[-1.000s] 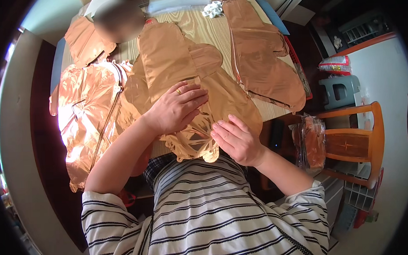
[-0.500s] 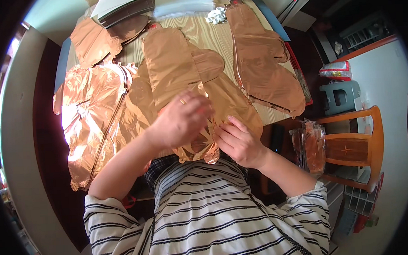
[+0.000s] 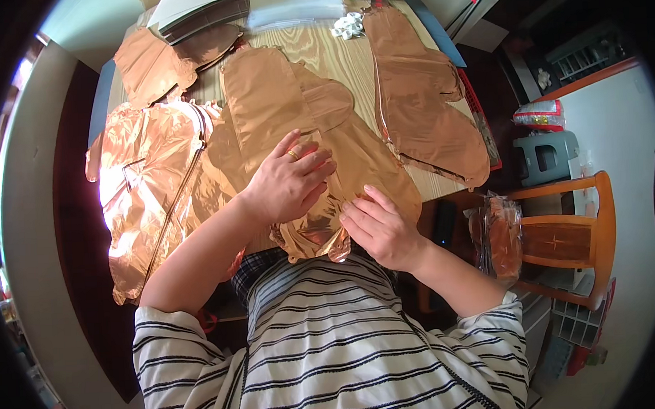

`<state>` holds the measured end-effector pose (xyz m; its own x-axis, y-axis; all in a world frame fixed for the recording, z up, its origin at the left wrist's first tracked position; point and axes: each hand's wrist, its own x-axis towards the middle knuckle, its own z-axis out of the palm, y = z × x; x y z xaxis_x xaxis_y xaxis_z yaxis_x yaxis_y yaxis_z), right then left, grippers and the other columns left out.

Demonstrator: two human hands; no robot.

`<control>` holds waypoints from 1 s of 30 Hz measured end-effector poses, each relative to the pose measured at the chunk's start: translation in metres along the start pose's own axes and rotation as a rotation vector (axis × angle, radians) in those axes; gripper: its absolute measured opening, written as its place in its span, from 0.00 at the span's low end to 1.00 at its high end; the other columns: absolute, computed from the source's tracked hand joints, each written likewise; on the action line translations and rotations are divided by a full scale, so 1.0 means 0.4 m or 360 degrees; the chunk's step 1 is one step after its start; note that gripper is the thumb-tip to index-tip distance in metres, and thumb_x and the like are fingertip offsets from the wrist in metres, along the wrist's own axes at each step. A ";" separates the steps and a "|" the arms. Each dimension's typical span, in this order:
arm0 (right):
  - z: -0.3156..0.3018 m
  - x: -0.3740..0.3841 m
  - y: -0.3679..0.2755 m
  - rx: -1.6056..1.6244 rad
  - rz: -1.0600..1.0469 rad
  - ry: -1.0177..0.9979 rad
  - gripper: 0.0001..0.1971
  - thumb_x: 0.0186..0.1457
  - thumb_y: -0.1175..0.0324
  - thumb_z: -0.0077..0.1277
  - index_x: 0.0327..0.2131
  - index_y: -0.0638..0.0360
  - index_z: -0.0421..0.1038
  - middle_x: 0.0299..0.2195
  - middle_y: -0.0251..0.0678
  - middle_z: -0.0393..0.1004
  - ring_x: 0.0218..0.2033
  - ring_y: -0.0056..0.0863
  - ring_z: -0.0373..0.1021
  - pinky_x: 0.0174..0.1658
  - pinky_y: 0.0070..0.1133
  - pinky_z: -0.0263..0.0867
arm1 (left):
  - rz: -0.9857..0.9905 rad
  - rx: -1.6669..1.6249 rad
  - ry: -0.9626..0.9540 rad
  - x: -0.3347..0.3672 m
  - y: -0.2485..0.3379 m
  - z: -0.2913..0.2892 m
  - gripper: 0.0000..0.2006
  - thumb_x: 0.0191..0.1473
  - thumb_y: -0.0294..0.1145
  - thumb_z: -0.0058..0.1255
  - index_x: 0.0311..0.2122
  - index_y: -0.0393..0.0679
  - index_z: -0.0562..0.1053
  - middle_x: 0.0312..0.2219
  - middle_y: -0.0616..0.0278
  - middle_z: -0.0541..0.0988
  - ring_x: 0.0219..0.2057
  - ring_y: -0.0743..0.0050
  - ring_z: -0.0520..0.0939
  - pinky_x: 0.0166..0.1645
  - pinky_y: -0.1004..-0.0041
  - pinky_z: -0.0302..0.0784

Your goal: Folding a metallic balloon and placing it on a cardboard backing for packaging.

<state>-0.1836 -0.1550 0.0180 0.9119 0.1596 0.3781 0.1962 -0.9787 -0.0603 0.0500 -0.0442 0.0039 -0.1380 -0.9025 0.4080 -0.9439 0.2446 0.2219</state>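
Note:
A flat, uninflated copper-coloured foil balloon [image 3: 264, 97] lies in front of me, its lower end hanging over the table edge towards my lap. My left hand [image 3: 291, 178], wearing a ring, rests on its middle with the fingers apart and palm down. Nearer the balloon's lower right part, my right hand [image 3: 381, 230] has bent fingers against the creased foil, apparently pinching it; its thumb is hidden. To the left lies a shiny, crumpled foil balloon [image 3: 148, 187]. Another flat foil balloon [image 3: 425, 105] lies on the right.
More copper foil [image 3: 153, 66] lies at the back left of the wooden table [image 3: 351, 64], beside a stack of grey-white sheets [image 3: 198, 13]. Clear plastic sheets [image 3: 293, 8] and a small white bundle [image 3: 347, 26] sit at the back. A wooden chair [image 3: 599, 229] stands right, beside a grey stool [image 3: 548, 157].
My left hand has settled onto the foil, its fingers spreading from a blurred, bunched pose. The balloon's upper part has shifted slightly left and down. My right hand has barely moved.

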 end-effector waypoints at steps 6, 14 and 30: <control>-0.003 0.004 -0.002 0.0027 0.0030 -0.0004 0.14 0.53 0.69 0.48 0.40 0.64 0.77 0.41 0.42 0.78 0.47 0.34 0.74 0.65 0.39 0.59 | -0.0042 -0.0261 -0.0001 -0.008 -0.019 0.004 0.21 0.51 0.31 0.58 0.52 0.45 0.76 0.52 0.57 0.77 0.55 0.54 0.75 0.66 0.50 0.63; -0.068 0.050 0.052 0.0699 0.0241 -0.0148 0.26 0.43 0.73 0.54 0.50 0.62 0.73 0.41 0.41 0.79 0.42 0.37 0.75 0.61 0.40 0.62 | -0.0476 0.0040 0.0216 -0.030 -0.121 -0.046 0.24 0.53 0.40 0.58 0.54 0.45 0.73 0.56 0.54 0.73 0.60 0.49 0.69 0.67 0.50 0.58; 0.068 0.381 0.450 0.0536 0.1491 -0.0737 0.14 0.43 0.59 0.60 0.28 0.60 0.80 0.31 0.47 0.81 0.32 0.40 0.78 0.37 0.33 0.73 | -0.0585 -0.0017 0.0124 -0.047 -0.144 -0.014 0.23 0.54 0.43 0.57 0.54 0.46 0.73 0.56 0.55 0.71 0.63 0.50 0.66 0.68 0.49 0.57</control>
<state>0.0005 -0.3035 0.0398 0.7841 -0.5267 -0.3283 -0.6206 -0.6633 -0.4182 0.1085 -0.0394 -0.0117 0.2334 -0.9011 0.3655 -0.9229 -0.0869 0.3752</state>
